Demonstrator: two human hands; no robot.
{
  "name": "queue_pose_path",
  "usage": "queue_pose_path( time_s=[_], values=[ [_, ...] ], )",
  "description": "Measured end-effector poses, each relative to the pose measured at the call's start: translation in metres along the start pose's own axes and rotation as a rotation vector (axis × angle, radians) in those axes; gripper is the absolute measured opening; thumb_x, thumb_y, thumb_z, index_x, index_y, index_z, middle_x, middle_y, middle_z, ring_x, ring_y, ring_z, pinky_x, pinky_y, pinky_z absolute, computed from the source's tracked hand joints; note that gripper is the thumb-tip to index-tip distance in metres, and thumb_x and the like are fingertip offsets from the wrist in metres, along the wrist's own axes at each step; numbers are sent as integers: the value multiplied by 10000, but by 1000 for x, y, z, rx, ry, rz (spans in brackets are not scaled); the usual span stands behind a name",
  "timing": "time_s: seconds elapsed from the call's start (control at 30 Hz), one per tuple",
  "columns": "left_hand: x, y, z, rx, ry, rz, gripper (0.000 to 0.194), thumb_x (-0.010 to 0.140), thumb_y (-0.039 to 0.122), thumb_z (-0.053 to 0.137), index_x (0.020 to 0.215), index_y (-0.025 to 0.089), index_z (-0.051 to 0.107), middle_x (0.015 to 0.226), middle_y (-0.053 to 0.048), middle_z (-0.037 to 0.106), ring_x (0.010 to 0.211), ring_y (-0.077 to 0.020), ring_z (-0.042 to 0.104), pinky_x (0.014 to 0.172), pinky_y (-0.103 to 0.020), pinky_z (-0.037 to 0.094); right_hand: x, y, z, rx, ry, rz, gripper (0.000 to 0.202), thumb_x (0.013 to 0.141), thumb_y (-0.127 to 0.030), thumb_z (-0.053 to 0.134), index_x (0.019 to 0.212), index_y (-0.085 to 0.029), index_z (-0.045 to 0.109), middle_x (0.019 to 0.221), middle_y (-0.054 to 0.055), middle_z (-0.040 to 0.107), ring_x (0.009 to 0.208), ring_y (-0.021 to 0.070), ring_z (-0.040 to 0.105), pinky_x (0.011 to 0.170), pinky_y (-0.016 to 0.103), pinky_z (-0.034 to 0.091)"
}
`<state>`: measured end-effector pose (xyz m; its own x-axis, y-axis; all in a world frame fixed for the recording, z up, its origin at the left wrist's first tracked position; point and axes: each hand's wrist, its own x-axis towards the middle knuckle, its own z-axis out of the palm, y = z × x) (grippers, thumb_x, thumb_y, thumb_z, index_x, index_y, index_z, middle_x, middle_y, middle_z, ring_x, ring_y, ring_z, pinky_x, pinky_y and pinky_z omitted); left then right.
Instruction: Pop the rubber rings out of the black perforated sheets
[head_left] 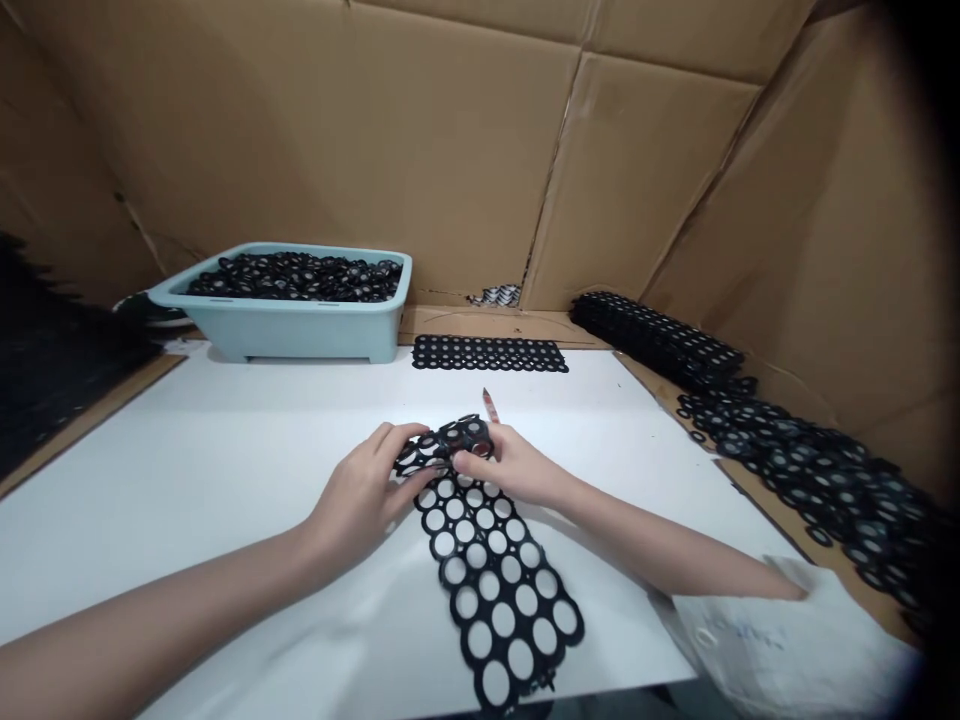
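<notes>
A black sheet of joined rings (pixel 496 569) hangs down toward the near edge of the white tabletop, its far end folded over between my hands. My left hand (pixel 367 483) grips the folded end from the left, fingers on top and thumb below. From the right, my right hand (pixel 517 465) pinches the same end, its thumb lying on the rings. A slim pointed tool (pixel 490 405), reddish and white with a dark tip, sticks out beyond my right hand; its kind is unclear and its rear part is hidden.
A light blue tub (pixel 315 330) full of loose black rings (pixel 300 277) stands at the back left. Another ring sheet (pixel 491 354) lies flat at the back. Stacked sheets (pixel 660 340) and a heap of ring pieces (pixel 817 480) line the right side. Cardboard walls (pixel 337 130) enclose the table.
</notes>
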<state>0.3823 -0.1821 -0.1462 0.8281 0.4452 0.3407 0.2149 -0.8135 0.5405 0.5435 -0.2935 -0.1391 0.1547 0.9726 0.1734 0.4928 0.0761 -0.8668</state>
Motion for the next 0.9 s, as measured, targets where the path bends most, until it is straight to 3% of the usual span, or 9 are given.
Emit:
queue_pose_path(
  time_s=[0.1, 0.2, 0.27, 0.33, 0.43, 0.6, 0.8, 0.83, 0.9],
  values=[
    [-2, -2, 3, 69, -44, 48, 385, 784, 386, 491, 1124, 233, 395, 1035, -45, 499, 915, -192, 505, 761, -339, 441, 1, 1, 4, 72, 26, 33, 258, 827, -364, 450, 865, -143, 578, 775, 32, 607, 754, 144, 565, 761, 326, 426],
    [-3, -4, 2, 100, 64, 76, 550, 742, 395, 551, 1206, 207, 322, 1134, -90, 425, 1009, -219, 451, 814, -359, 427, 0, 1, 10, 134, 33, 79, 236, 843, -324, 420, 804, -140, 561, 683, 12, 582, 593, 105, 528, 634, 271, 442],
    [-5, -3, 0, 111, 154, 119, 520, 746, 372, 556, 1189, 204, 341, 1107, -88, 432, 1003, -212, 444, 818, -352, 420, -2, -1, 15, 138, 0, 72, 214, 849, -283, 406, 781, -144, 553, 701, 11, 586, 568, 95, 511, 588, 246, 434],
    [-6, -1, 0, 117, 163, 157, 427, 759, 352, 546, 1131, 214, 388, 992, -56, 484, 907, -186, 475, 768, -326, 428, -5, -3, 21, 78, -42, 15, 182, 846, -234, 399, 795, -153, 554, 770, 16, 597, 644, 107, 532, 622, 244, 433],
    [-6, 1, 3, 117, 51, 171, 345, 765, 355, 538, 1064, 230, 421, 816, -4, 526, 741, -152, 494, 652, -278, 430, -9, -6, 27, -48, -93, -72, 131, 829, -187, 413, 816, -159, 541, 820, 21, 590, 763, 132, 539, 683, 253, 424],
    [-5, 2, 8, 33, -110, 165, 177, 843, 306, 401, 999, 235, 443, 816, 9, 575, 691, -130, 532, 616, -250, 424, -10, -7, 32, -129, -164, -67, 157, 834, -198, 402, 715, -152, 494, 670, 4, 536, 617, 109, 495, 576, 230, 400],
    [7, 7, -6, -248, -171, -79, 169, 860, 322, 350, 859, 220, 485, 667, 34, 555, 588, -105, 517, 549, -218, 401, -8, -10, 31, 160, -187, 5, 282, 897, -304, 309, 766, -159, 513, 730, 15, 583, 732, 118, 547, 743, 263, 422],
    [11, 5, -12, -302, -126, -138, 172, 855, 334, 366, 832, 214, 487, 641, 34, 534, 576, -102, 498, 536, -215, 390, -8, -10, 30, 207, -163, 35, 290, 901, -320, 298, 779, -162, 508, 729, 12, 576, 729, 118, 548, 747, 265, 423],
    [21, -2, -24, -405, 91, -224, 169, 847, 343, 386, 806, 205, 475, 599, 40, 465, 547, -92, 443, 508, -206, 358, -9, -7, 29, 268, -118, 83, 286, 899, -345, 301, 795, -165, 496, 732, 7, 559, 708, 115, 545, 736, 264, 426]
  ],
)
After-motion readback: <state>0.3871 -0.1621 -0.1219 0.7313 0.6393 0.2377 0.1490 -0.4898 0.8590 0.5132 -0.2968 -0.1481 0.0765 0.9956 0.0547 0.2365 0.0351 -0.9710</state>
